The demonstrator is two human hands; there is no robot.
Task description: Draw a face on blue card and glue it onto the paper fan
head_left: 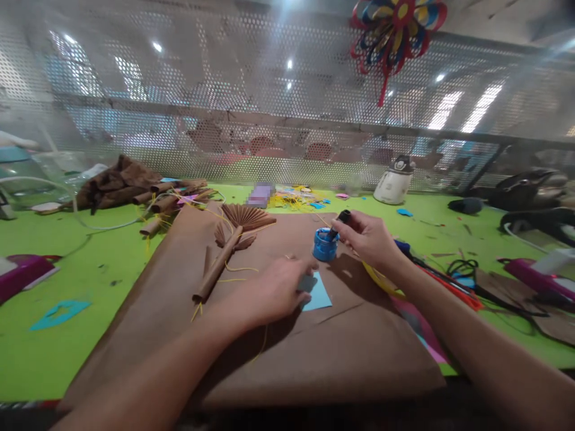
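Observation:
My right hand (365, 234) pinches a short, thick black stick (344, 216), which looks like a marker or a tool handle. Its lower end is at the mouth of a small blue jar (325, 246), and I cannot make out its tip. My left hand (287, 286) curls over the left side of a light blue piece of paper (318, 292), thumb and fingers on it. To the left of that hand lies a brown paper figure (220, 260) with a rolled tube body, pleated fans and yellow string.
Brown paper (153, 341) covers the middle of the green table (40, 359). Rolled brown tubes (164, 203) lie at the back left, yellow scraps (299, 197) at the back. A white jug (393, 181) stands back right; red-handled tools (453, 287) and cords lie at the right.

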